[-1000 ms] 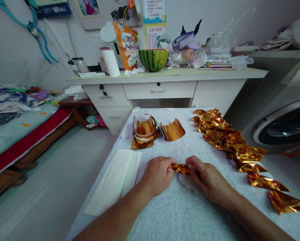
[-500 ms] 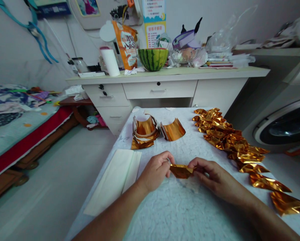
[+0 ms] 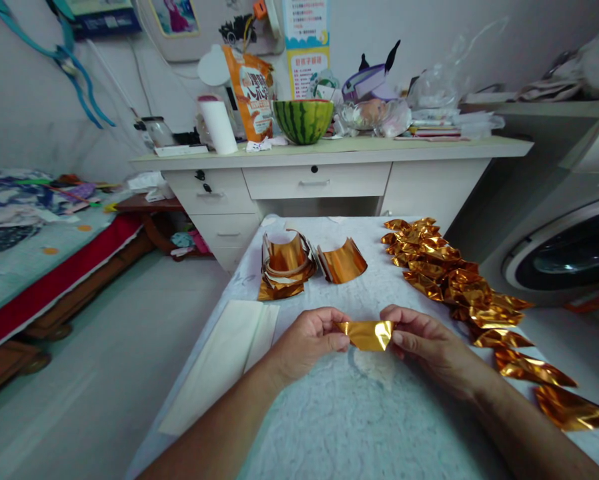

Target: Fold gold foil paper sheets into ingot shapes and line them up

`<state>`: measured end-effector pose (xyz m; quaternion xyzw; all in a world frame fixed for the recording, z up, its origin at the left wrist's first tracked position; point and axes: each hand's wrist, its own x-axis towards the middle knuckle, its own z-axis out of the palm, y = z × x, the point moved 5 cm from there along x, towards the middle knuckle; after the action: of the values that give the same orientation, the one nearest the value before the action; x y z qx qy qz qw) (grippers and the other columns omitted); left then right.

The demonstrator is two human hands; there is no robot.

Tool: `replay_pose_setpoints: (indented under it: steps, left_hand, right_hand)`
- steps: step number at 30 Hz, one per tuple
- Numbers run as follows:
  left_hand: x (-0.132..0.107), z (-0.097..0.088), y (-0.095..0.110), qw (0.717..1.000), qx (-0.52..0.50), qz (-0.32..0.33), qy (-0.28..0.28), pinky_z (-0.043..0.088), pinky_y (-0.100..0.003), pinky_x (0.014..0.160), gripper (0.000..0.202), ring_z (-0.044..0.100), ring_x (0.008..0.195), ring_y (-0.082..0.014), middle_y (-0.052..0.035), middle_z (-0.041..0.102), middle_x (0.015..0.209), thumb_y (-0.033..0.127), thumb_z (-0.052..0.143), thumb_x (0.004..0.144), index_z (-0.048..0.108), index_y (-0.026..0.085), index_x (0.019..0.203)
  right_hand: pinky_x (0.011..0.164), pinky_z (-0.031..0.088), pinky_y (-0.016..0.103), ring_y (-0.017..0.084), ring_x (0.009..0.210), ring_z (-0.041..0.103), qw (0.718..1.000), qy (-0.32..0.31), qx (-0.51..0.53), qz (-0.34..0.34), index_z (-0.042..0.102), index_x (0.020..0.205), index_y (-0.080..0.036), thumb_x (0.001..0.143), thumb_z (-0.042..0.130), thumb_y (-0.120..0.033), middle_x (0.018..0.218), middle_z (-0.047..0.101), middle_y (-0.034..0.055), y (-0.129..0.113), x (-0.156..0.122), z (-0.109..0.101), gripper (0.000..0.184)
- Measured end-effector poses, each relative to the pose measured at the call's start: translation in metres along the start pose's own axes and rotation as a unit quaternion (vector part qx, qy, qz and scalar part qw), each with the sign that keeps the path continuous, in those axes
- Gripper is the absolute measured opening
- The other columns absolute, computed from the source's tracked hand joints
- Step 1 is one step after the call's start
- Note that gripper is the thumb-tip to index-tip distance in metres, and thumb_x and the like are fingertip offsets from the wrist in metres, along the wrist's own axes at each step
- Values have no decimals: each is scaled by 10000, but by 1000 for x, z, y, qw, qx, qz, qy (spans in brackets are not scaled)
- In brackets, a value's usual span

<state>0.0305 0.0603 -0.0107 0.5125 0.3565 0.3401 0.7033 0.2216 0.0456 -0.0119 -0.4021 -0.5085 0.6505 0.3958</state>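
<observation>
Between my two hands is a small folded piece of gold foil paper (image 3: 369, 335), held level just above the cloth-covered table (image 3: 359, 427). My left hand (image 3: 312, 340) pinches its left end between thumb and fingers. Its right end is pinched by my right hand (image 3: 424, 343). Beyond my hands lie a curled stack of gold foil sheets (image 3: 285, 263) and a separate curved foil sheet (image 3: 343, 261). Along the table's right side runs a row of folded gold foil pieces (image 3: 472, 293), pointed at their ends.
White paper sheets (image 3: 214, 367) lie at the table's left edge. Behind the table stands a white desk (image 3: 319, 180) bearing a half watermelon (image 3: 303, 121), an orange snack bag (image 3: 249, 93) and a white roll (image 3: 218, 127). A washing machine (image 3: 559, 227) stands right, a bed (image 3: 79, 267) left.
The foil piece has been turned so its bright face shows toward me. My right hand has shifted slightly right and up, and my left thumb now lies along the foil's left end.
</observation>
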Motion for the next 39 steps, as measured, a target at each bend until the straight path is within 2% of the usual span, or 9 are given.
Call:
replay_pose_setpoints:
  steps: [4,10,15,22,32,35,39]
  left_hand:
    - [1,-1,-2,1000,11,-4,0,418,-248,697,269,555,721,-120,-16,644,810,299,758,688,678,136,886]
    - [1,-4,2,997,46,67,6,409,-249,732,309,519,838,-145,-24,560,920,402,796,673,714,148,829]
    - [1,-2,-3,999,17,25,-25,385,-236,683,327,522,757,-128,-9,579,823,393,806,669,703,139,847]
    - [0,0,-1,1000,27,6,-15,326,-218,601,355,459,656,-104,10,551,708,413,824,620,681,128,775]
    - [1,1,-6,1000,4,1,-21,346,-215,629,296,497,660,-95,12,596,718,331,817,634,665,123,779]
    - [1,0,-6,1000,1,-12,-20,336,-211,604,314,486,618,-87,16,602,673,351,824,624,671,122,773]
    - [1,-1,-7,999,17,-26,-14,305,-206,559,323,449,570,-79,28,571,605,367,838,596,679,122,733]
  right_hand:
    - [624,361,230,115,688,437,1000,-24,-16,-6,626,853,-190,787,733,-420,767,490,-18,-2,0,1,263]
    - [657,381,240,128,721,477,998,-60,-14,10,611,808,-192,746,765,-442,763,528,-19,-5,-2,6,300]
    - [690,388,247,129,742,492,997,-83,-3,10,619,822,-190,755,762,-421,781,557,-15,-5,-3,8,280]
    - [658,386,245,127,708,489,997,-72,-14,22,608,789,-188,704,786,-472,749,554,-19,-2,-1,8,345]
    - [679,380,244,120,719,482,995,-95,-32,18,655,799,-185,755,753,-445,756,563,-22,-5,-1,10,282]
    - [663,369,239,110,685,467,996,-84,-35,27,662,805,-179,771,742,-441,719,539,-31,-3,-1,6,275]
    - [628,361,231,102,646,468,997,-56,-13,58,629,831,-188,704,801,-432,699,553,-43,4,-2,2,324]
